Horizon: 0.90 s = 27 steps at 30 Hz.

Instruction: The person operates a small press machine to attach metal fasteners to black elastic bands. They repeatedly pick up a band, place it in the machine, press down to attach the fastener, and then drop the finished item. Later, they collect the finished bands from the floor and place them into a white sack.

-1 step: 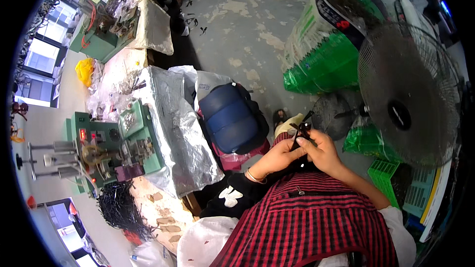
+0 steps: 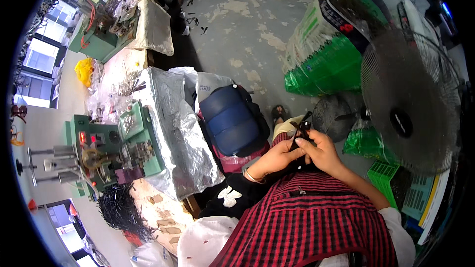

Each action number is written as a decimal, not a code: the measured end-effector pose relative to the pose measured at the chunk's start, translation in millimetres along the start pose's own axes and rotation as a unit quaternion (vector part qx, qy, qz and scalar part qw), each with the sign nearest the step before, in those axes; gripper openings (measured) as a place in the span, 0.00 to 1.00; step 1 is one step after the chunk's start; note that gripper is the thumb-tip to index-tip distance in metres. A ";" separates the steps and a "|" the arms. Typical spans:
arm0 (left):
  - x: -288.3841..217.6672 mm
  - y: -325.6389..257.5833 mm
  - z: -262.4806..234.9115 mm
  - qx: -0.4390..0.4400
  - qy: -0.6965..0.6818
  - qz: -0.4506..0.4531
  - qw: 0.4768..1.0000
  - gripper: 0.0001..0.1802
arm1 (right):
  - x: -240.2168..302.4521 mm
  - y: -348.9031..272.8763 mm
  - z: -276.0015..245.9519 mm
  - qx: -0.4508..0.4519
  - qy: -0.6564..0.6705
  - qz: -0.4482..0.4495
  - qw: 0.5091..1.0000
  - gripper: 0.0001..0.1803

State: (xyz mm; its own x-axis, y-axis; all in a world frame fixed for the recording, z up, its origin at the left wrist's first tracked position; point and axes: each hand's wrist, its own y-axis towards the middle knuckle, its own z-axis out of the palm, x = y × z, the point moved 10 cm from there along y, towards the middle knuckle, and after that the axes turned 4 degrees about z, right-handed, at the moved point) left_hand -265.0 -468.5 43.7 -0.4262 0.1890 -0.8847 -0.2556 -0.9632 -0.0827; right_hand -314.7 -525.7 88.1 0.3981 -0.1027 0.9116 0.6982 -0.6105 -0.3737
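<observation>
Both my hands meet in front of my red-and-black checked apron (image 2: 316,207). Between them is a small black piece with thin, crossing arms (image 2: 299,130); its exact kind is hard to make out. My left hand (image 2: 278,158), with a bracelet at the wrist, is closed on its lower part. My right hand (image 2: 323,153) comes from the other side, its thumb and fingers closed around the same piece. The fingers hide much of it, and its thin ends stick out above the thumbs.
On the left bench stands a green machine (image 2: 106,143) beside a pile of thin black strips (image 2: 121,207). Silver sheeting (image 2: 175,133) covers the bench edge. A blue padded seat (image 2: 230,118) stands ahead. To the right are a large fan (image 2: 401,123), a green-and-white sack (image 2: 321,59) and a green crate (image 2: 382,178).
The fan's cage has turned slightly, and the whole view has shifted a little. My hands keep nearly the same grip and place.
</observation>
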 end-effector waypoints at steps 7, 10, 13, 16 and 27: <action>-1.3 -31.1 -277.2 -0.356 -0.140 -0.052 0.922 0.21 | -23.8 213.1 7.7 0.103 0.059 0.058 0.991 0.19; 38.9 -108.5 -439.1 -0.486 -0.211 0.002 0.848 0.24 | -60.6 303.5 -12.7 0.070 0.098 0.170 0.978 0.16; 2.2 -175.8 -551.3 -0.621 -0.005 -0.250 0.743 0.36 | -89.6 368.0 -44.6 0.024 0.076 0.241 0.967 0.14; 61.6 -251.8 -663.2 -0.657 0.198 -0.363 0.630 0.61 | -124.1 403.3 -73.6 -0.002 0.084 0.288 0.954 0.13; 115.1 -105.6 -750.3 -0.619 0.431 -0.366 0.545 0.12 | -215.0 504.3 -19.1 0.127 0.011 0.428 0.895 0.10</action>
State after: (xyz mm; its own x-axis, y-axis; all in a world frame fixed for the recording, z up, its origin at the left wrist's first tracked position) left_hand 364.0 -488.2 -393.5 0.0989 0.9634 -0.2492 0.9256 -0.1810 -0.3324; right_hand -59.6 -826.5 -293.1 0.8416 -0.4651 0.2744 0.2570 -0.1020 -0.9610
